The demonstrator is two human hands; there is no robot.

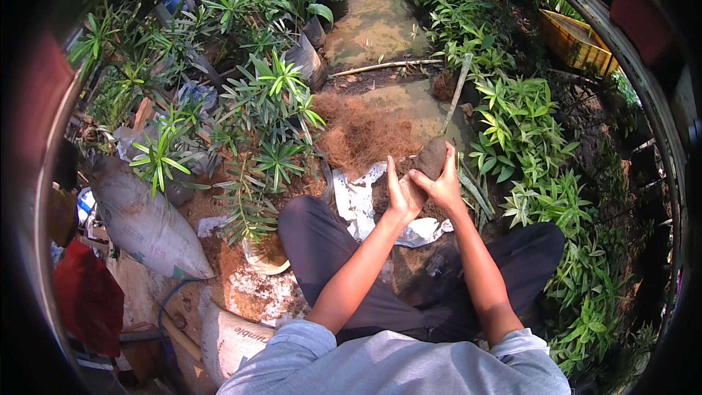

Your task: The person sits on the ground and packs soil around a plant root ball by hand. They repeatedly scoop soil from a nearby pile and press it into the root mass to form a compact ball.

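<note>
A clump of dark brown soil (433, 159) is pressed between my two hands, in front of my folded legs. My left hand (401, 196) supports its left side, fingers pointing away from me. Round the right side and near end curves my right hand (444, 186), its thumb lying across the front. A pale green-brown stem (458, 91) slants up from the clump's far end; whether it is stuck in the soil I cannot tell. Below my hands, a white plastic sheet (354, 208) lies on the ground with loose dark soil on it.
A heap of reddish-brown fibre (362, 132) lies just beyond the sheet. Leafy plants (523, 121) line the right side, and potted plants (274, 95) crowd the left. A filled white sack (146, 219) leans at the left. Cut green stalks (477, 194) lie near my right hand.
</note>
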